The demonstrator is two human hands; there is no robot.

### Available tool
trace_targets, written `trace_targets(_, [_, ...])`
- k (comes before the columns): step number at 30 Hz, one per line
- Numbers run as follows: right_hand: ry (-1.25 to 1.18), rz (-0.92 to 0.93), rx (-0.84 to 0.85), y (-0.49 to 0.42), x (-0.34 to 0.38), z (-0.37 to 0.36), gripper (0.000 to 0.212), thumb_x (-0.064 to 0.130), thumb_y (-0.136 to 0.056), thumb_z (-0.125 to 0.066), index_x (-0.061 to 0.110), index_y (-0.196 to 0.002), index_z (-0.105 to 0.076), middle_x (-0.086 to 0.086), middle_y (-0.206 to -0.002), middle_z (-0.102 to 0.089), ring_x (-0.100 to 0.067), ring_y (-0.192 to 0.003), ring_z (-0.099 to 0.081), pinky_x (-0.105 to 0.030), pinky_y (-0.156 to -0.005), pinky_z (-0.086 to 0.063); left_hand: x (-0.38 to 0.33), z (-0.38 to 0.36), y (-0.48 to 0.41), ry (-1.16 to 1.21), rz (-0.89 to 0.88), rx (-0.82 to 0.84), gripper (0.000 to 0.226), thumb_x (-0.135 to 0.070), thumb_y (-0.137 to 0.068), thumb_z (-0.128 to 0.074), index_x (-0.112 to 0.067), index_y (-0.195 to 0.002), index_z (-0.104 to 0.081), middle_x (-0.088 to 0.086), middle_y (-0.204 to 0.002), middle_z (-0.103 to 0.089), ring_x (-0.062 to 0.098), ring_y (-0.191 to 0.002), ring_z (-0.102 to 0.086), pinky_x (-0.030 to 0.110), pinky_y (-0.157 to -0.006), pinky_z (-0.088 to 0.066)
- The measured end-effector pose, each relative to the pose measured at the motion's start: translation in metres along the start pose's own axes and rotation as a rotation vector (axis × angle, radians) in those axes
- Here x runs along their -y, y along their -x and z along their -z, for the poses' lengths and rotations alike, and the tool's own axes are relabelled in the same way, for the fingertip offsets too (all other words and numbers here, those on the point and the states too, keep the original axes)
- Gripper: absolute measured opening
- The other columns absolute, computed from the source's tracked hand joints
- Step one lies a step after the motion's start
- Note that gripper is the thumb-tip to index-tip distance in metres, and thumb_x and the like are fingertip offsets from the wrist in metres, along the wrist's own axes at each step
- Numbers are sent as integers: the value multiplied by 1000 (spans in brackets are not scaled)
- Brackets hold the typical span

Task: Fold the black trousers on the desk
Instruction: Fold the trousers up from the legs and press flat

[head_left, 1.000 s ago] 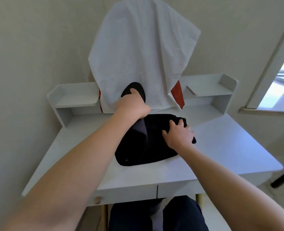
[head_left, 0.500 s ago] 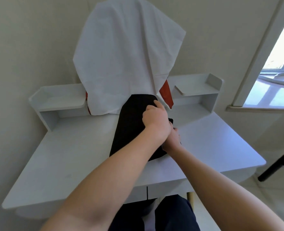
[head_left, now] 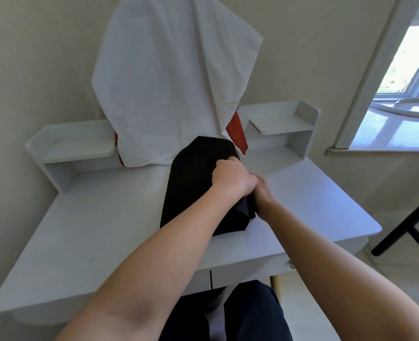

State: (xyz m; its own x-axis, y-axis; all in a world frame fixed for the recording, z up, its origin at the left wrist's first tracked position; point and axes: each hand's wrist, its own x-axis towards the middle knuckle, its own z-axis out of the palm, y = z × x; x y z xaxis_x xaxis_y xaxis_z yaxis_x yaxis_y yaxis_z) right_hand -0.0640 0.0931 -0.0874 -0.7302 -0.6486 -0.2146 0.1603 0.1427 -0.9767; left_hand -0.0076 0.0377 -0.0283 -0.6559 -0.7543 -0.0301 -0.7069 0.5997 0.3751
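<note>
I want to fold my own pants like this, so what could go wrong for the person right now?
Two things might go wrong. The left hand and right hand are both bunched at one edge of the black trousers, so the loose flap there could slip open when they let go. The trousers' far end reaches the hanging white cloth, so a tug might drag that cloth down.
</note>
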Motion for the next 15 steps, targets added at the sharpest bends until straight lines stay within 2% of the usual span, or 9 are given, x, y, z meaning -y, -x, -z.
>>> trace_targets(2, [-57,-89,-7,-2,9,0,22,20,-89,-45,14,-80,-65,-6,-75,-68,-19,-68,-64,-32,-64,-50,3,-1,0,-19,-29,-23,37,-28,-91,-48,-4,-118,-55,16,-115,-58,28,-92,-57,32,-69,-41])
trace_targets(3, [33,-73,-22,-4,14,-2,21,22,-89,-45,13,-87,-64,-9,-86,-68,-22,-78,-63,-36,-72,-50,6,-1,-1,-52,-52,-40,32,-25,-91,-46,-5,-114,-59,15,-113,-61,30,-98,-58,34,-75,-45])
trace_targets(5, [353,64,-89,-8,21,-7,30,22,-90,-44,15,-115,-60,-12,-117,-63,-27,-105,-58,-43,-93,-47,16,3,-6,-100,-91,-58,29,-20,-91,-45,-12,-112,-63,11,-114,-62,32,-111,-53,42,-91,-41])
trace_targets(7, [648,214,-118,-6,27,-15,49,19,-90,-45,15,-138,-47,-12,-139,-49,-32,-127,-46,-47,-106,-38,32,6,-13,-103,-124,-34,34,-21,-93,-44,-27,-120,-64,7,-121,-58,31,-121,-45,48,-99,-33])
trace_targets(9, [759,318,-90,-2,33,-26,58,14,-88,-46,14,-146,-38,-11,-149,-39,-32,-136,-37,-48,-111,-33,52,6,-19,-132,-152,-9,39,-27,-94,-47,-39,-131,-54,6,-140,-42,32,-132,-31,57,-106,-24])
trace_targets(11, [816,354,-51,1,35,-39,57,12,-88,-45,10,-145,-37,-10,-153,-34,-29,-140,-32,-46,-112,-33,70,3,-25,-162,-195,47,51,-30,-93,-50,-43,-140,-40,5,-157,-18,33,-144,-10,65,-110,-10])
trace_targets(13, [948,323,-21,3,33,-48,56,15,-91,-39,10,-146,-34,-8,-158,-26,-26,-145,-21,-46,-113,-28,83,-1,-32,-178,-233,127,65,-30,-93,-51,-42,-149,-21,-1,-163,0,30,-148,6,66,-111,0])
trace_targets(15, [1062,295,-6,2,27,-50,58,22,-96,-32,13,-152,-21,-5,-163,-13,-22,-149,-7,-47,-118,-18,89,-5,-38,-218,-254,172,72,-31,-94,-49,-42,-151,-6,-3,-163,10,29,-148,13,65,-111,3])
